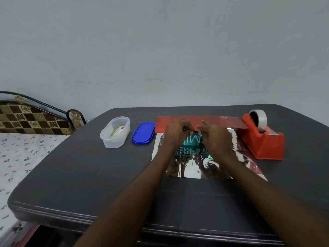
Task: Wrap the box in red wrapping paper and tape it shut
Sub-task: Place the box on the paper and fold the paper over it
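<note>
A sheet of red wrapping paper [210,121] lies on the dark table [92,172], its shiny silver underside [188,168] turned up towards me and its far edge folded so that the red face shows. A box with teal print [193,141] sits on the silver side, largely hidden behind my hands. My left hand [175,133] pinches the folded red edge over the box. My right hand [216,138] is right beside it with its fingers curled on the same edge. A red tape dispenser [261,138] with a clear tape roll stands just right of the sheet.
Left of the sheet lie a blue oval lid [143,132] and a clear plastic tub [115,131] with small items inside. A bed with a patterned sheet [23,157] and a metal headboard stands to the table's left. A pale wall runs behind the table.
</note>
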Demonstrator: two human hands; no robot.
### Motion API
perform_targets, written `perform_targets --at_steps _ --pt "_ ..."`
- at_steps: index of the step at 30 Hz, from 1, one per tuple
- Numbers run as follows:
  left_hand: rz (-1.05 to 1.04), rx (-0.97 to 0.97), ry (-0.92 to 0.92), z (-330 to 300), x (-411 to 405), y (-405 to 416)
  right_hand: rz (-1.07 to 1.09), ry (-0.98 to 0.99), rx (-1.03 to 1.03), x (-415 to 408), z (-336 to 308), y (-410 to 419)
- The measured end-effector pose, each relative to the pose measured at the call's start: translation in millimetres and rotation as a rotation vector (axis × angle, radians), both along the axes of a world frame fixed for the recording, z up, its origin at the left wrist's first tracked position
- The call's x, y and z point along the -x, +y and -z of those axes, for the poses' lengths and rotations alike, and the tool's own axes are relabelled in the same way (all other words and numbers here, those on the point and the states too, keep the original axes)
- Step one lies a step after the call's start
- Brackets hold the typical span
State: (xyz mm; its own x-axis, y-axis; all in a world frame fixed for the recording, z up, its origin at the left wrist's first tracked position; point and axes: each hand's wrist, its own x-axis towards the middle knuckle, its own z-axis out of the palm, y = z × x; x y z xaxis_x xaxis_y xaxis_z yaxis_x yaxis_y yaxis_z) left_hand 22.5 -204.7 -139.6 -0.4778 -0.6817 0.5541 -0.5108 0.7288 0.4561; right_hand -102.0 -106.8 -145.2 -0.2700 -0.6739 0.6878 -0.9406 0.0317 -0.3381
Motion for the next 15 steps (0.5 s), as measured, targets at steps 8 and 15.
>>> perform_targets --at_steps 8,15 --pt "0.028 -0.015 0.023 3 -1 -3 0.060 -0.080 0.060 13 7 11" --pt "0.030 -0.064 0.078 1 0 0 0.132 -0.115 0.080 48 10 26"
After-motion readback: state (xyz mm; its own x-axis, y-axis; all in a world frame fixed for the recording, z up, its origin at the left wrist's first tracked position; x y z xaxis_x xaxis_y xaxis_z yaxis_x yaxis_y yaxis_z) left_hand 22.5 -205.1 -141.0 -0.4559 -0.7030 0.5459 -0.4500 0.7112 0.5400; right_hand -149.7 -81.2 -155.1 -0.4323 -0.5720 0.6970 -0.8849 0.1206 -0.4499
